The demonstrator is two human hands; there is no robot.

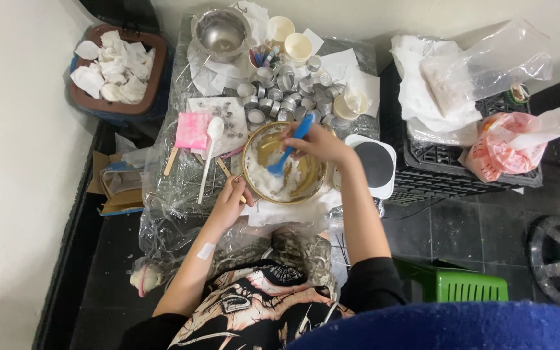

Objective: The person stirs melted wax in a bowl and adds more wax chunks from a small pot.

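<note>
A gold metal bowl (pixel 253 139) holding white flaky wax sits in the middle of a plastic-covered table (pixel 163 194). My right hand (pixel 319 142) grips a blue spoon (pixel 290 150) whose tip is down in the white mass. My left hand (pixel 231 201) rests at the bowl's near-left rim, fingers curled around a thin wooden stick. Both forearms reach up from the bottom of the view.
Behind the bowl lie several small metal cups (pixel 280 91), a steel pot (pixel 220 32), two paper cups (pixel 290 39), a white spoon (pixel 210 146) and a pink packet (pixel 192 129). A scale (pixel 374 165) sits right; black crate (pixel 448 168) with bags beyond; bin of tissues (pixel 118 68) left; green stool (pixel 468 285).
</note>
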